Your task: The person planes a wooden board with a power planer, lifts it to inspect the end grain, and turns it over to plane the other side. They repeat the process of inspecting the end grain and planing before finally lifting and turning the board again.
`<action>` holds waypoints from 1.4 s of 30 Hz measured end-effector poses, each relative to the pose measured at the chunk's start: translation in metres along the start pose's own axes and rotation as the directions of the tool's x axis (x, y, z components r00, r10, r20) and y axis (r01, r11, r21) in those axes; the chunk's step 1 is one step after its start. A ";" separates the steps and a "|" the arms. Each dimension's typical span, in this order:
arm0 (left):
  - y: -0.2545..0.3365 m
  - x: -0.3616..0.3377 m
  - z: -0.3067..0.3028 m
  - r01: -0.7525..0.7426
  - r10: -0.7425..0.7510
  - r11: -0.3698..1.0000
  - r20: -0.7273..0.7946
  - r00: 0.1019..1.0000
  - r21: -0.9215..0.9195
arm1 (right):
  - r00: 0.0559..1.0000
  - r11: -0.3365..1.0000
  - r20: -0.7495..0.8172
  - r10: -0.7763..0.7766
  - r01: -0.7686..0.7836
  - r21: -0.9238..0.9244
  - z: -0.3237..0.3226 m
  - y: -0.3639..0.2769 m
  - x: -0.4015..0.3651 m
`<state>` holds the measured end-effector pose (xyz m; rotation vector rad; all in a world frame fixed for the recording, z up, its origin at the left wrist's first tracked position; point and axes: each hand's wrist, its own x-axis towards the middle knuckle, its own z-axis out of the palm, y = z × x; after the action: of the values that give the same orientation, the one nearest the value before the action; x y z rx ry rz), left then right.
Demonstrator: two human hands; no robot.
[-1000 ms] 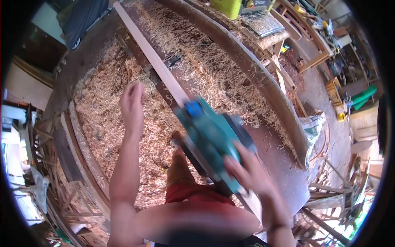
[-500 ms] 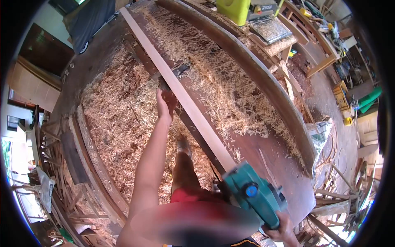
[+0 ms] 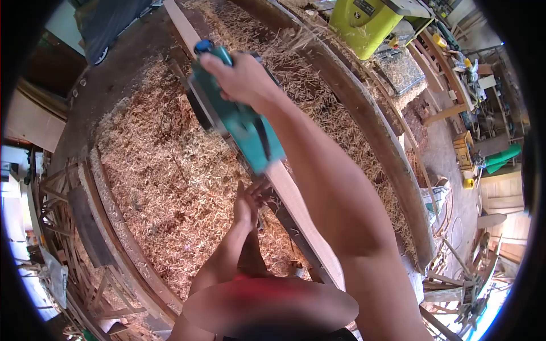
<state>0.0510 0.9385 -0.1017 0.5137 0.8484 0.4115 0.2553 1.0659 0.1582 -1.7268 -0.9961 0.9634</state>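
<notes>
A long pale wooden strip (image 3: 296, 204) runs diagonally from the top left toward my body over a darker beam. On its upper part sits a teal power planer (image 3: 230, 113) with a blue knob at the front. My right hand (image 3: 242, 77) is wrapped round the planer, my arm reaching over the strip. Lower down, my left hand (image 3: 248, 204) is beside the strip's left side, fingers apart, holding nothing. Part of the strip is hidden under the planer.
Wood shavings (image 3: 165, 165) cover the floor around the beam. A thick curved timber (image 3: 369, 122) arcs along the right. Beyond it stands a lime-green machine (image 3: 364, 25). Stacked wood (image 3: 62, 227) lies at the left, and a yellow object (image 3: 468, 183) is at the far right.
My right hand and the planer have moved from the strip's near end up to its far part. My left hand has come back closer to my body.
</notes>
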 end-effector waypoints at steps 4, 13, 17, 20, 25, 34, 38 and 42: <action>0.079 0.021 0.001 -0.235 0.405 0.845 -0.288 0.868 0.480 | 1.000 0.998 -0.002 -0.011 0.011 0.068 0.005 0.012 0.022; 0.139 -0.078 0.147 -0.810 0.298 -0.079 0.789 0.537 0.581 | 0.961 0.961 0.078 0.264 -0.269 0.065 -0.066 0.083 -0.368; 0.037 -0.125 0.176 -0.959 -0.036 0.138 0.969 0.245 0.248 | 0.989 0.966 0.039 0.145 -0.133 -0.223 -0.094 0.145 -0.533; 0.028 -0.126 0.171 -0.947 0.027 0.120 0.953 0.303 0.298 | 0.988 0.967 -0.012 0.155 -0.154 -0.200 -0.093 0.154 -0.540; 0.104 -0.088 0.157 -0.844 0.207 -0.023 0.829 0.520 0.535 | 0.947 0.936 0.086 0.309 -0.319 0.150 -0.077 0.082 -0.394; 0.259 0.110 -0.010 -0.392 0.465 0.882 -0.352 0.813 0.262 | 0.998 0.992 -0.034 0.060 -0.055 0.116 0.021 -0.012 0.037; 0.270 0.151 -0.049 -0.228 0.321 0.938 -0.401 0.858 0.263 | 0.999 0.997 -0.046 0.000 0.004 0.078 0.060 -0.050 0.272; 0.304 0.172 -0.062 -0.276 0.406 0.889 -0.351 0.844 0.366 | 0.999 0.993 0.037 -0.025 0.021 0.115 0.068 -0.059 0.343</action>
<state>0.0621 1.2913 -0.0627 0.8925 1.2527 0.7508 0.3096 1.4151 0.1311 -1.6040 -0.9648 1.0228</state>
